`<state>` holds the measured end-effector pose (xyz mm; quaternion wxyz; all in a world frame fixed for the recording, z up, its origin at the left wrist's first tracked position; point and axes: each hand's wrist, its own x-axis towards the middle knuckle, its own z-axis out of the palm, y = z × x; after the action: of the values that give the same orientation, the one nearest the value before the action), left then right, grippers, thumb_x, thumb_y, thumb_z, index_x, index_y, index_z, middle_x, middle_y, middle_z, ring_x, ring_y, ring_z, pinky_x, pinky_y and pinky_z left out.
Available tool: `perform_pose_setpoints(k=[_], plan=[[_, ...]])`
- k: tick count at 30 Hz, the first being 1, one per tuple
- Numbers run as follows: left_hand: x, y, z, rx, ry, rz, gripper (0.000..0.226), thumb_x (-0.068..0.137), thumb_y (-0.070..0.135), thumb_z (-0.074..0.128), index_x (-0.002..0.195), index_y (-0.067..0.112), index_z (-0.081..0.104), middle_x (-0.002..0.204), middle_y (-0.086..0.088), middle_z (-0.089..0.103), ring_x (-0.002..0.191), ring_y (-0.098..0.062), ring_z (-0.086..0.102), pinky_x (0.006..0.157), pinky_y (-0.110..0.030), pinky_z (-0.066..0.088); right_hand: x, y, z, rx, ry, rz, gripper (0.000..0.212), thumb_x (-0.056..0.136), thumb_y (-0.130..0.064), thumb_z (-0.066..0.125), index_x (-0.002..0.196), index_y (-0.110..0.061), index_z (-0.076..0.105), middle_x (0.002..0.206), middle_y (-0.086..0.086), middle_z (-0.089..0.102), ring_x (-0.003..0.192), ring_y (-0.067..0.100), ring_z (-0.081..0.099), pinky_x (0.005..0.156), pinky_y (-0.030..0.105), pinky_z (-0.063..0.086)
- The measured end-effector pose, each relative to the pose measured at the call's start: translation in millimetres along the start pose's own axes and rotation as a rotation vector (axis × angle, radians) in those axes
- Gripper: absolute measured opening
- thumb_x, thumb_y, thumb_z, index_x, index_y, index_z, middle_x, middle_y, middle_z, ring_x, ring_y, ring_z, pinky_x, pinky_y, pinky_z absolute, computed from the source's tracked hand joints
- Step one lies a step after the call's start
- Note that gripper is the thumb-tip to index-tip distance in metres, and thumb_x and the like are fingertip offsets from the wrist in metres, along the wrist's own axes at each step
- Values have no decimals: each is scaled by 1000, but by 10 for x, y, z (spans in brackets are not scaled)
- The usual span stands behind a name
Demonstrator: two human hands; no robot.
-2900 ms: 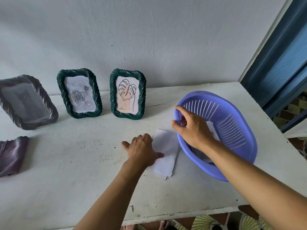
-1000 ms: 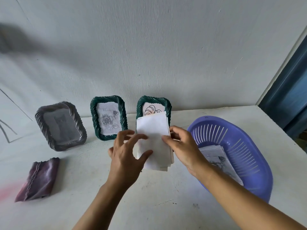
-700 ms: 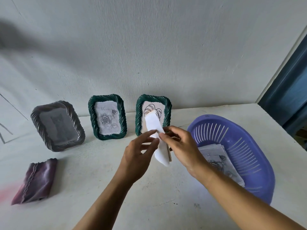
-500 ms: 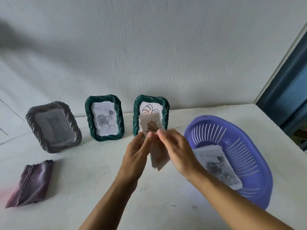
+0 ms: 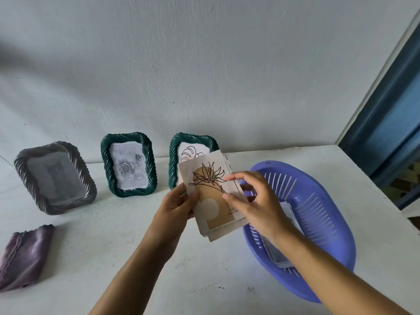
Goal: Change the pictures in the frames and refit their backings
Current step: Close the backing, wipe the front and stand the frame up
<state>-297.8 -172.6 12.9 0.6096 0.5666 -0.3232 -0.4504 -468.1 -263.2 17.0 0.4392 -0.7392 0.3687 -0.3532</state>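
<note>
Two hands hold a small stack of pictures above the desk, in front of the right-hand green frame. The left hand has its grip closed on the stack's left edge, thumb on the face and fingers behind. The right hand pinches the top sheet at its right edge with thumb and forefinger, the other fingers spread loosely. The stack tilts a little to the left, and its top sheet shows a line-drawn flower over a tan shape. Half a second ago the sheets were bunched and edge-on between the fingertips; now the printed side faces up and the stack is squared. Behind stand another green frame with a rose drawing and a grey frame. More pictures lie in the purple basket under the right forearm. One folded cloth lies at the left.
</note>
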Motion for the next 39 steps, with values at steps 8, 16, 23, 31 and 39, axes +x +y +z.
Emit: perform_pose_setpoints(k=[8,16,23,31,39], plan=[[100,9,448,229,-69,107,24,101,8,53,120,21,55,98,3,78,84,-8,73,68,-20,57,-36,33,-406,280,96,250,24,89,-10,71,107,-23,63,102,1,75,92,15,70,76,23,54],[159,-76,782,770,12,405,35,93,33,66,128,26,65,106,11,68,77,1,64,60,-7,45,-102,220,-806,163,173,361,38,90,-1,66,112,-29,54,97,-5,75,87,11,71,72,26,56],[150,-311,629,918,-82,256,56,90,46,65,142,39,45,109,8,59,79,-3,64,73,-22,53,-162,580,-1077,-248,91,447,39,86,0,62,115,-24,52,97,-3,72,82,12,67,65,28,51],[133,-408,688,739,-133,137,57,92,36,66,145,36,45,101,6,68,70,-6,71,67,-22,59,-130,756,-992,-572,-144,431,41,85,0,62,122,-12,49,102,9,70,91,26,66,61,25,47],[132,-416,686,694,-123,105,59,91,36,68,145,36,46,94,7,70,67,-7,70,64,-24,58,-180,891,-956,-734,-153,334,40,83,-1,65,121,-9,57,109,9,69,95,26,67,74,33,57]])
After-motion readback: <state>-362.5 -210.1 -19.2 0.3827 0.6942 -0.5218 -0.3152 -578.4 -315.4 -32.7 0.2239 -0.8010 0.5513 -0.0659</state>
